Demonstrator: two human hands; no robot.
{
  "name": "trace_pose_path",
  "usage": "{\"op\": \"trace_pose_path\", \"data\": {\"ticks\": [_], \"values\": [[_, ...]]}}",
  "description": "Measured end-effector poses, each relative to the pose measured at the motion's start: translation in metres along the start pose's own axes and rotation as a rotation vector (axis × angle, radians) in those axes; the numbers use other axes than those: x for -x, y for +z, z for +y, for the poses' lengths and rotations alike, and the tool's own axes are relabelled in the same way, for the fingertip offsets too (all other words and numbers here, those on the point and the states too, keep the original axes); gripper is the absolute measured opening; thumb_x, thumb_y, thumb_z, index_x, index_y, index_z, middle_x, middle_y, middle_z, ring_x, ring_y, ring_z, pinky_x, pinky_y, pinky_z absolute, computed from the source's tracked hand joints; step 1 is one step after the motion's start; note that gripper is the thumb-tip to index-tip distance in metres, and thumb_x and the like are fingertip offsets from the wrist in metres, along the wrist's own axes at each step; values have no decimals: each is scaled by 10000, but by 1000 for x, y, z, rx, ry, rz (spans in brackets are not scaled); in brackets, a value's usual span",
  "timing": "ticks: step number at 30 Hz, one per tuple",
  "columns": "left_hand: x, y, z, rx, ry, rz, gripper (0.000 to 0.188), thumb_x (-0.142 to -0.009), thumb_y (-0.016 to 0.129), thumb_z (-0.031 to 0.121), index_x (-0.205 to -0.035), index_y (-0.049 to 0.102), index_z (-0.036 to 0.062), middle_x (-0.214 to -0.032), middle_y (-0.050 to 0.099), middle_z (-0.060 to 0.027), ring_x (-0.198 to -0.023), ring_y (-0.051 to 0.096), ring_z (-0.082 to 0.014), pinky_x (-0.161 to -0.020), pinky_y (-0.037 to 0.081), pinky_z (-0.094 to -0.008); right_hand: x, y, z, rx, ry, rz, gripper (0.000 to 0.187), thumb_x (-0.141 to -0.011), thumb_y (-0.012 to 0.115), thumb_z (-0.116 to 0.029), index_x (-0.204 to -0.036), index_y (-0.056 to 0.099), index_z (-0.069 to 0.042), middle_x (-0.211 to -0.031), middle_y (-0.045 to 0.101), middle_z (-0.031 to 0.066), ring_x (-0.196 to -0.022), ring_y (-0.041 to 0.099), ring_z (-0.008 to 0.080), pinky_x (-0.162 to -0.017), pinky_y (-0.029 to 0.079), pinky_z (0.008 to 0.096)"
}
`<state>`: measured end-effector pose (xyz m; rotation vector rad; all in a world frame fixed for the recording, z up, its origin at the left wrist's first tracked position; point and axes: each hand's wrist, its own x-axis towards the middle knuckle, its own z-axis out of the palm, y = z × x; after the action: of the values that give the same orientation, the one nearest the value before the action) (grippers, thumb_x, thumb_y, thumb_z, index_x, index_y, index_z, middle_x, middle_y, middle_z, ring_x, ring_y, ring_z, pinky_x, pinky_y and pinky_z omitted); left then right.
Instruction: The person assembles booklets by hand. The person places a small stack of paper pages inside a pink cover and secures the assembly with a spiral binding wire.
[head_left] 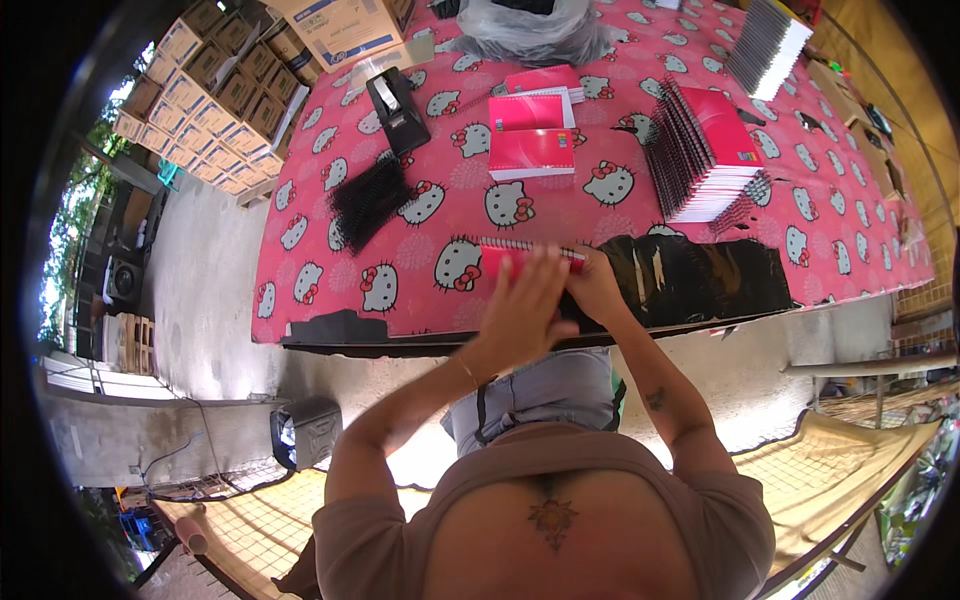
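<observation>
A small red spiral notebook (pixel 493 262) with a dark coil along its far edge is at the table's near edge, in front of me. Its right end is gripped by my right hand (pixel 597 288), whose fingers are partly hidden. Across its middle lies my left hand (pixel 525 305), fingers stretched out and slightly blurred, covering much of the cover. Beyond it is a pile of red-covered, unbound booklets (pixel 532 152). To the right stands a tall stack of red spiral notebooks (pixel 718 135). Loose black binding coils (pixel 370 200) lie in a heap at the left.
A black tape dispenser (pixel 398 110) rests behind the coils. Farther back are a clear plastic bag (pixel 535 38) and another notebook stack (pixel 768 50). The pink patterned tablecloth (pixel 420 300) has a black patch (pixel 700 280) near the edge. Cardboard boxes (pixel 215 105) are piled at the far left.
</observation>
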<state>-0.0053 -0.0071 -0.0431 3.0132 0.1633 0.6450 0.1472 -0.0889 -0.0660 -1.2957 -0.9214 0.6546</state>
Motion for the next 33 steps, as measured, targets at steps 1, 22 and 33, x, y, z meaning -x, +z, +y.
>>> {"op": "trace_pose_path", "data": {"ticks": [1, 22, 33], "values": [[11, 8, 6, 38, 33, 11, 828, -985, 343, 636, -1501, 371, -10, -1568, 352, -201, -1482, 288, -340, -1172, 161, -596, -2, 1, -1, 63, -67, 35, 319, -874, 636, 13, -1188, 675, -19, -975, 744, 84, -872, 634, 87, -779, 535, 294], [-39, -31, -12, 273, -45, 234, 202, -870, 732, 182, -1039, 663, 95, -967, 707, -43, -922, 668, -222, -1073, 339, -466, 3, -61, -51, 161, 38, -154, 240, -893, 700, -40, -1126, 701, 21, -1023, 740, 107, -911, 686, 117, -812, 546, 277], [-40, -52, -18, 258, -43, 129, 281, -829, 761, 256, -1003, 673, 54, -961, 674, -96, -895, 629, -314, -792, 464, -416, -13, -64, -49, 10, 12, -426, 99, -868, 720, -31, -952, 697, 13, -911, 705, 50, -879, 665, 93, -804, 539, 264]]}}
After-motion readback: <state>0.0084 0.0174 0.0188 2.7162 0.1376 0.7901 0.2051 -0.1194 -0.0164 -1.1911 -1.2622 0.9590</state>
